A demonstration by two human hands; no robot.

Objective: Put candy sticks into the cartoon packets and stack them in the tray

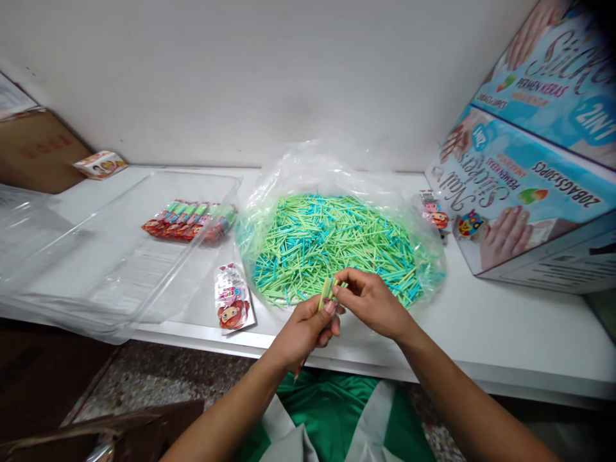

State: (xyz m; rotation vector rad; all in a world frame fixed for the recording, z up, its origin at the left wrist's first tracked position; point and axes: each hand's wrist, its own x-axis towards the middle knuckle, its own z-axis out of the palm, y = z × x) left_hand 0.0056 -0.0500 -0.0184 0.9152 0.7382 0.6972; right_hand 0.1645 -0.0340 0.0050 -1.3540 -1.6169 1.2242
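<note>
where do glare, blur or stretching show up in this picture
Head view: pale glare streaks the clear bag; head view: printed boxes at right look stretched; head view: red print on the brown carton at left is blurred.

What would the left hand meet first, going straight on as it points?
Probably the right hand, just ahead at the sticks the left hand holds; depth is unclear, so they may already touch.

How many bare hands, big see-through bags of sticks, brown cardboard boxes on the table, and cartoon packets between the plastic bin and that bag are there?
Bare hands, left hand and right hand: 2
Big see-through bag of sticks: 1
Brown cardboard box: 1
Cartoon packet: 1
Total: 5
</note>
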